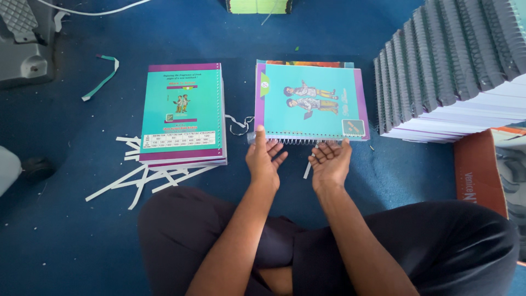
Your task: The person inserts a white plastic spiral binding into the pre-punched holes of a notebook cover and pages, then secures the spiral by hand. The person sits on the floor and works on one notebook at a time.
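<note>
1. The left hand (265,160) lies palm up with its fingers loosely spread, its fingertips under or against the near, spiral-bound edge of a stack of notebooks (311,102); it grips nothing firmly.
2. The right hand (330,161) is likewise palm up and open, fingers slightly curled, touching the same wire-bound edge just beside the left hand.
3. That stack of notebooks sits on the blue carpet (71,219) straight ahead of the person, its teal cover with a purple border showing two drawn figures turned sideways, the spiral binding (285,141) facing the hands.
4. A second stack of notebooks (183,114) lies to the left, apart from the first, back cover up, with a small table printed near its lower edge.
5. White paper strips (143,178) lie scattered under and beside that left stack, and one teal strip (104,77) lies further off on the carpet.
6. A long leaning row of spiral-bound books (449,66) with grey covers stands at the right, near the handled stack.
7. The person sits cross-legged in dark trousers (438,241), forearms reaching forward between the knees.
</note>
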